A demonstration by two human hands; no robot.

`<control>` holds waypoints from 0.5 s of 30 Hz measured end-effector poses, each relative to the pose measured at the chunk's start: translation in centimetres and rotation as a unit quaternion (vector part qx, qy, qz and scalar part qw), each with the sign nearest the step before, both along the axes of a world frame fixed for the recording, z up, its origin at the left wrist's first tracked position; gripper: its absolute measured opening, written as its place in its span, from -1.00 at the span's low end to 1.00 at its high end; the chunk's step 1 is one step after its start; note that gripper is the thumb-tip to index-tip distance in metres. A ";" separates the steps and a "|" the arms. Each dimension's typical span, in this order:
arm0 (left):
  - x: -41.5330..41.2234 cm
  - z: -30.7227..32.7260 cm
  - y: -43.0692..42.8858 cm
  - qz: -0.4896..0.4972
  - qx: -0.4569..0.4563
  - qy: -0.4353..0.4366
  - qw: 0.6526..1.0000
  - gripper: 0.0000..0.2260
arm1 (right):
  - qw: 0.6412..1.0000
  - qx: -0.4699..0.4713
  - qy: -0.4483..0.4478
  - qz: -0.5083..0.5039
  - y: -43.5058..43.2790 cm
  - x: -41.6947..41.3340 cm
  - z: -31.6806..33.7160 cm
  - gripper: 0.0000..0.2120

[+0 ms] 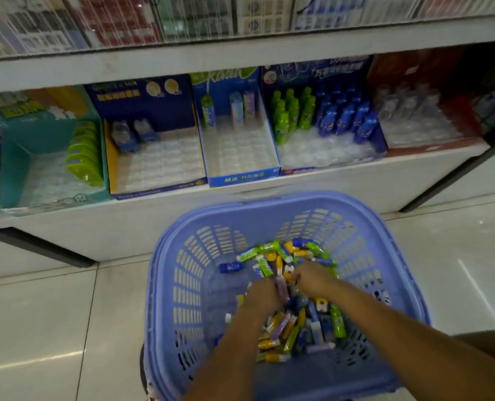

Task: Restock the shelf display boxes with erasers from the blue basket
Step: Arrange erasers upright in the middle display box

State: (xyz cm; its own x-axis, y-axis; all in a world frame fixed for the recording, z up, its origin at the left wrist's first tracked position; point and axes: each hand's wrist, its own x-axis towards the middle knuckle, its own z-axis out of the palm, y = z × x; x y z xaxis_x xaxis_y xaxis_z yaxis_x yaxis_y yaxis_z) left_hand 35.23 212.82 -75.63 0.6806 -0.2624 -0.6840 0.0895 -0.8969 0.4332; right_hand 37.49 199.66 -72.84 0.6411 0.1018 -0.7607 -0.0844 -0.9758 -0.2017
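Note:
A blue plastic basket [188, 273] stands on the floor below the shelf, holding a heap of wrapped erasers [292, 334] in green, yellow, blue and purple. Both my hands are down in the heap. My left hand [265, 295] has its fingers curled among the erasers, by a pale purple one. My right hand [313, 277] lies just beside it, fingers bent into the pile. What each hand holds is hidden by the knuckles. On the low shelf stand several open display boxes: teal [14, 169], yellow-edged navy [153, 166], blue [240, 157] and a fuller one [321, 123].
The white shelf front [124, 227] runs right behind the basket. A red display box [426, 123] with clear items stands at the right. An upper shelf [240, 50] overhangs the boxes. Glossy tiled floor [52, 328] lies left and right of the basket.

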 end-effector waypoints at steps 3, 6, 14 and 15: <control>0.0 -1.4 -0.4 0.040 0.051 0.004 0.998 -0.75 | 1.000 -0.023 0.012 0.016 1.0 -0.1 -1.6 -0.75; 0.0 -2.0 -0.7 0.079 0.041 -0.015 0.996 -0.75 | 1.000 -0.018 0.001 -0.019 1.7 0.1 -2.4 -0.77; 2.0 -2.3 1.6 0.290 -0.115 0.144 0.939 -0.85 | 0.982 0.118 -0.024 -0.147 1.0 -0.2 -2.8 -0.80; 2.1 -1.9 1.9 0.335 -0.154 0.165 0.915 -0.88 | 0.979 0.130 -0.038 -0.151 1.1 -0.3 -2.3 -0.83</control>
State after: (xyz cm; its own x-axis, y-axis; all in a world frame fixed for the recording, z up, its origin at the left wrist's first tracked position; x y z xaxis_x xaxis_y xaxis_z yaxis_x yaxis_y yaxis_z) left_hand 37.32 214.70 -77.58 0.5290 -0.0763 -0.8452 0.7462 -0.4327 0.5060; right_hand 37.22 200.74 -75.15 0.7256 0.0831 -0.6831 -0.3364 -0.8232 -0.4574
